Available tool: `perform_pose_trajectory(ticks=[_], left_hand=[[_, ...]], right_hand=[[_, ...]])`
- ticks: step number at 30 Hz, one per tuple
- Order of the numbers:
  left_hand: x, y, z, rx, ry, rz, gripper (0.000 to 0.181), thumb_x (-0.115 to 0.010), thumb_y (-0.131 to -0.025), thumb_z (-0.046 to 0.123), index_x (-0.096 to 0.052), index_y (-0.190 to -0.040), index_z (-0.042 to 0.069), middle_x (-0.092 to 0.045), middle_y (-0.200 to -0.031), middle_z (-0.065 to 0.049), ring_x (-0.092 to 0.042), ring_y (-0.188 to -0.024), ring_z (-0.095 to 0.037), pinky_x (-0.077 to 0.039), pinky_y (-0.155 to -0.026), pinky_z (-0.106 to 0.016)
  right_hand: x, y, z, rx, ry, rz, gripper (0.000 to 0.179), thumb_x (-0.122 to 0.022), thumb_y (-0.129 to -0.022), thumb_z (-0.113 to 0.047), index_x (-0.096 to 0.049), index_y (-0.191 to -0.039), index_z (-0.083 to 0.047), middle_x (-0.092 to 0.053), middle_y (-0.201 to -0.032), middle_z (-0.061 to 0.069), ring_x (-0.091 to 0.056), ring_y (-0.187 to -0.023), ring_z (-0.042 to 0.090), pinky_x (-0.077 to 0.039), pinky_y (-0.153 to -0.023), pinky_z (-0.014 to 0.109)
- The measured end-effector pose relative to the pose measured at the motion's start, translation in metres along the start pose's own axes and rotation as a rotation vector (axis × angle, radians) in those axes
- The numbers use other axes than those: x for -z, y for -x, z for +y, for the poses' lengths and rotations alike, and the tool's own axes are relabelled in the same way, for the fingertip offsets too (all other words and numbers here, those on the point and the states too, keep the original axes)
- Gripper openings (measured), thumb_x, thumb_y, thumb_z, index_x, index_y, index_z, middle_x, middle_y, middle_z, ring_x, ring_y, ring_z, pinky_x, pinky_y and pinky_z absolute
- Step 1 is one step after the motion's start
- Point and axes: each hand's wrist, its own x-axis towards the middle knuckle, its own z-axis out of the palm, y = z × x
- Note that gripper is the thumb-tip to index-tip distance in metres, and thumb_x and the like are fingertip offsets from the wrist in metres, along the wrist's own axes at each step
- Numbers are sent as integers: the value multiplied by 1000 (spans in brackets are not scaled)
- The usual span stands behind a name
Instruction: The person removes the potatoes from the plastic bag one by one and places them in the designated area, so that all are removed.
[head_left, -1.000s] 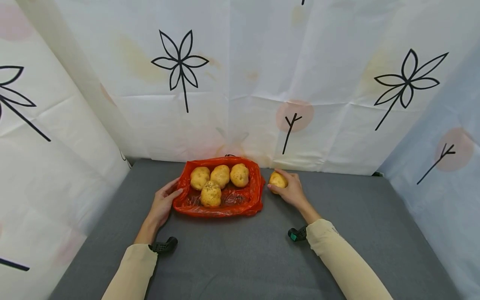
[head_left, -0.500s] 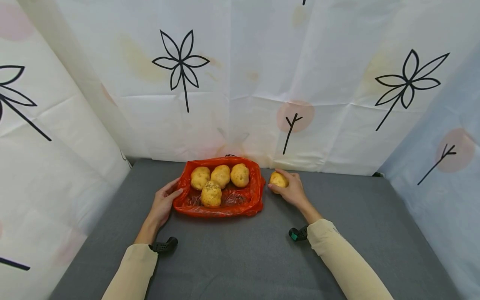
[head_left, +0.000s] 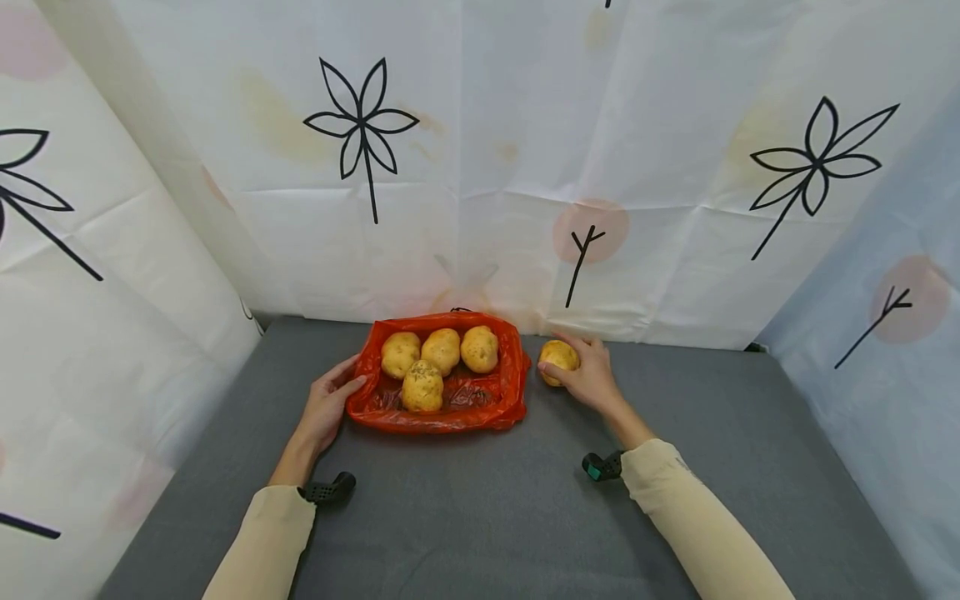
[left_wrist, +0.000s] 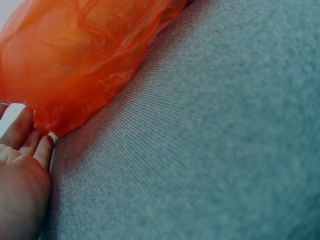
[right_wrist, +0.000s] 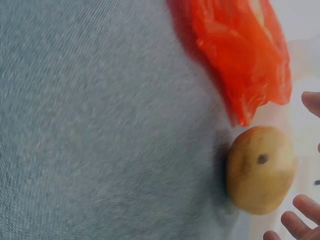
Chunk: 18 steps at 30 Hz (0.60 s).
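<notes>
A red plastic bag, its mouth spread wide, lies on the grey table with several potatoes inside. At its left end my left hand touches the side. Those fingers look straight against the crumpled plastic in the left wrist view. Just beyond the bag's right end, a single potato with a dark spot sits on the cloth. My right hand is around this potato in the head view. In the right wrist view its fingertips are spread and stand apart from the potato's skin.
Grey cloth covers the table. A white curtain printed with black flowers hangs right behind the bag and along both sides. Each wrist wears a black camera mount.
My right hand has loosened around the single potato and drawn back slightly to the right, so more of the potato shows. The left hand and the bag have stayed put.
</notes>
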Motion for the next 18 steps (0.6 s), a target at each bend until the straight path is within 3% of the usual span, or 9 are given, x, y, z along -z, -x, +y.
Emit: perform_pose_trajectory(ticks=[8, 11, 18], left_hand=[[0, 0, -1, 4, -15, 5, 58, -60, -104, 19, -39, -156, 5, -40, -155, -17, -51, -124, -7, -49, -93, -16], [0, 0, 0, 6, -11, 6, 57, -60, -104, 18, -39, -156, 5, -40, -155, -17, -51, -124, -8, -49, -93, -16], [1, -1, -1, 3, -12, 2, 58, -60, -104, 19, -39, -156, 5, -40, -154, -17, -52, -122, -6, -49, -93, -16]], right_hand=[[4, 9, -24, 52, -7, 10, 66, -79, -89, -36, -54, -148, -19, -42, -143, 25, -37, -124, 46, -33, -97, 66], [1, 12, -34, 98, 1, 15, 66, -80, -89, -35, -55, -147, -18, -42, -144, 25, -36, -126, 46, -27, -101, 70], [-16, 19, -55, 223, -27, 30, 62, -82, -88, -31, -59, -143, -16, -47, -136, 22, -40, -124, 45, -28, -99, 70]])
